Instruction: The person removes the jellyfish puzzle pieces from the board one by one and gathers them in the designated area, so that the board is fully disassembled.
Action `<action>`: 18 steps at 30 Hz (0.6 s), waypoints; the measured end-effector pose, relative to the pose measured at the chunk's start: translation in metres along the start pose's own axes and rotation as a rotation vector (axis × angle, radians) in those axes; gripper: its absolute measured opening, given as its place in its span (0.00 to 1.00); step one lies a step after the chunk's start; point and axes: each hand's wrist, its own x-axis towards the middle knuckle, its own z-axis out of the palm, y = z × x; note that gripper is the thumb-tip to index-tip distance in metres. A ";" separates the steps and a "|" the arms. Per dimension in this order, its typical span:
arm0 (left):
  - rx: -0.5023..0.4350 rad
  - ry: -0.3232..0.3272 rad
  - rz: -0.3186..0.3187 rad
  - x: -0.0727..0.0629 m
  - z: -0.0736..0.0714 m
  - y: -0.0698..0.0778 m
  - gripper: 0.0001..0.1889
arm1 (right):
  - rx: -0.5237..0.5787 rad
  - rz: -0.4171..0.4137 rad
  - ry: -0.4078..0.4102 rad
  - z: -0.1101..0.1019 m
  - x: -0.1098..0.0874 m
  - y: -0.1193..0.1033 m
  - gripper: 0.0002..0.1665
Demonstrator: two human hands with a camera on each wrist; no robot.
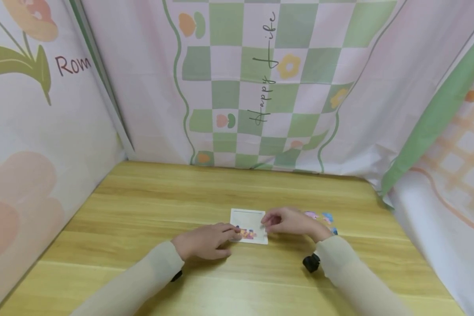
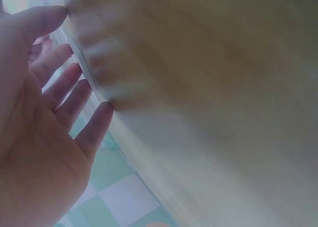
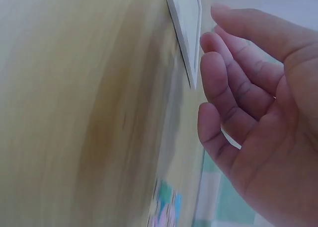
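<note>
A small white puzzle tray point(image 1: 248, 218) lies on the table, with several colourful jigsaw pieces point(image 1: 247, 234) along its near side. From the left, my left hand point(image 1: 206, 241) reaches the tray's near left corner, fingertips at the pieces; its fingers are spread and nearly straight in the left wrist view. Over the tray's right edge hovers my right hand point(image 1: 290, 220). In the right wrist view its fingers point(image 3: 213, 73) are loosely bent, thumb apart from them, and nothing shows between them. Part of the tray is hidden under the left fingertips.
Several loose jigsaw pieces point(image 1: 327, 217) lie right of the tray, partly behind the right wrist. The wooden table point(image 1: 162, 188) meets a patterned curtain point(image 1: 253, 101) at the back and printed cloth at both sides. A black wrist camera point(image 1: 311, 263) hangs below the right sleeve.
</note>
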 end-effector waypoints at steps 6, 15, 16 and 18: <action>0.003 0.003 -0.007 0.000 -0.001 0.000 0.24 | -0.013 -0.020 -0.029 0.012 0.013 -0.009 0.13; 0.014 0.000 -0.008 -0.002 -0.002 0.000 0.25 | -0.022 -0.040 -0.055 0.025 0.024 -0.012 0.12; 0.013 0.000 -0.010 -0.002 -0.002 0.000 0.25 | -0.023 -0.039 -0.052 0.026 0.025 -0.012 0.11; 0.013 -0.002 -0.014 -0.003 -0.001 0.000 0.25 | -0.030 -0.028 -0.047 0.027 0.027 -0.013 0.09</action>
